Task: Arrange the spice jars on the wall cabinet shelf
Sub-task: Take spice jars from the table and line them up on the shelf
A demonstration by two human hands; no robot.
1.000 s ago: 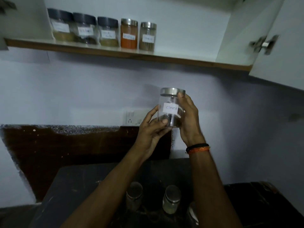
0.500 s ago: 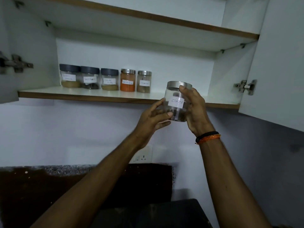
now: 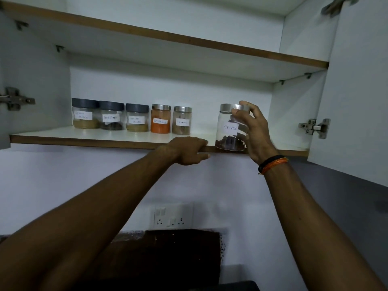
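A clear jar labelled "Cloves" point(image 3: 228, 131), with a steel lid and dark cloves at the bottom, stands upright at the front edge of the white cabinet shelf point(image 3: 105, 135). My right hand point(image 3: 257, 133) grips its right side and lid. My left hand point(image 3: 186, 150) is off the jar and clasps the shelf's front edge just left of it, fingers on top and thumb beneath. To the left stands a row of several labelled jars: three with dark lids point(image 3: 111, 116), an orange powder jar point(image 3: 160, 119) and a brownish one point(image 3: 182, 120).
An upper shelf point(image 3: 189, 40) runs above. The right cabinet door point(image 3: 361, 101) hangs open close to my right hand, and a hinge point(image 3: 14, 99) shows on the left side. A wall socket plate point(image 3: 173, 215) sits below, over a dark backsplash.
Both hands lifted the cloves jar up to the shelf. My left hand let go of it and moved onto the shelf edge. The view tilted upward.
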